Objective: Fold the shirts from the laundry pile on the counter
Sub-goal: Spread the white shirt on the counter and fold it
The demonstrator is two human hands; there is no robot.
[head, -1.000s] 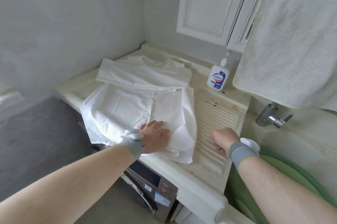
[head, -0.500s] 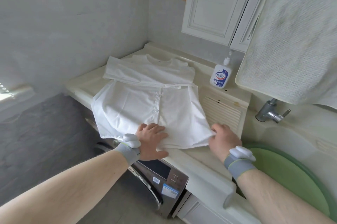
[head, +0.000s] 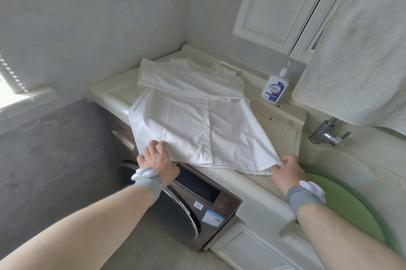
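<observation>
While shirt lies spread, buttons up, on counter | left hand and right hand pinch hem corners | folded shirt behind looks done | this one unfolded yet

A home laundry room: washing machine under counter, washboard sink.

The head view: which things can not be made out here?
- Left hand fingertips: under the buttoned shirt hem.
- Soap bottle small print: too small.
- Folded shirt: its near edge covers the buttoned shirt's collar.
- Green basin: cut by right forearm.
</observation>
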